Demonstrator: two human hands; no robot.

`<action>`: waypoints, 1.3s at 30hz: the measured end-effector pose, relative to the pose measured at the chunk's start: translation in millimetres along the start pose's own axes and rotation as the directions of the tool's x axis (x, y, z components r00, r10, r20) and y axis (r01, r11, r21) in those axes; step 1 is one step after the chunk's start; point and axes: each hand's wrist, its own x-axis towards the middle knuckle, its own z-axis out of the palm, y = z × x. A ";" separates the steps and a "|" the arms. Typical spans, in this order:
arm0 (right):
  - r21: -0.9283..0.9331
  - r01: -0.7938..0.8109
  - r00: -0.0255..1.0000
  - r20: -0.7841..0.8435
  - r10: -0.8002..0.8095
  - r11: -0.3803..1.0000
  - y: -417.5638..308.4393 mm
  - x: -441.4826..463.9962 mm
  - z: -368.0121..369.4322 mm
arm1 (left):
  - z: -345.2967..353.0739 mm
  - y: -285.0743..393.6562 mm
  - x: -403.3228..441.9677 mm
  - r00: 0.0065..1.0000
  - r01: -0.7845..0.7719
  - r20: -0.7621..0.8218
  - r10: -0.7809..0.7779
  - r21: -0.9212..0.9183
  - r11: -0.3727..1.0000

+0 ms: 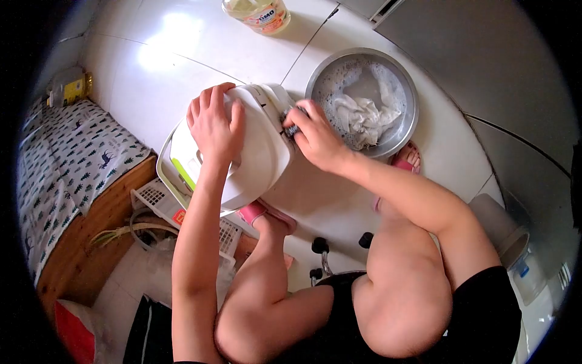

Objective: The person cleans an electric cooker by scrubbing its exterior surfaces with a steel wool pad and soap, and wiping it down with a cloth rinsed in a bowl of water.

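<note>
A white rice cooker (257, 173) with a carrying handle and a green strip stands on the floor before me, tilted. My left hand (215, 124) lies over its lid, fingers curled at the far edge and thumb apart, gripping it. Between the bent fingers of my right hand (318, 136) is a dark grey scrubber (293, 120), probably steel wool, pressed to the cooker's hinge side. Just right of that hand, a metal basin (414, 109) holds sudsy water and a wet white cloth (364, 118).
A bottle of yellowish liquid (260, 15) stands at the top. To the left are a wooden ledge with a patterned cover (79, 151) and a white plastic basket (151, 200). My feet in pink sandals (257, 212) flank the work. A grey bin (500, 227) is at right.
</note>
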 end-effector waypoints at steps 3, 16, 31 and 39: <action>-0.088 0.032 0.999 -0.019 -0.034 0.996 3.1 43.2 5.9 | -1.4 0.2 0.2 1.000 0.007 0.007 -0.007 -0.001 1.000; 0.105 -0.272 0.962 0.021 0.271 0.957 -2.1 6.2 0.0 | 1.4 -5.2 1.0 1.000 0.002 0.010 -0.002 -0.004 1.000; 0.092 -0.328 0.942 0.110 0.318 0.940 15.0 61.3 -0.4 | 1.2 -6.1 1.8 1.000 0.014 -0.002 -0.014 -0.004 1.000; 0.109 -0.211 0.977 -0.011 0.214 0.971 5.6 38.0 -0.5 | 1.6 -5.5 -1.5 1.000 -0.003 -0.011 0.003 -0.003 1.000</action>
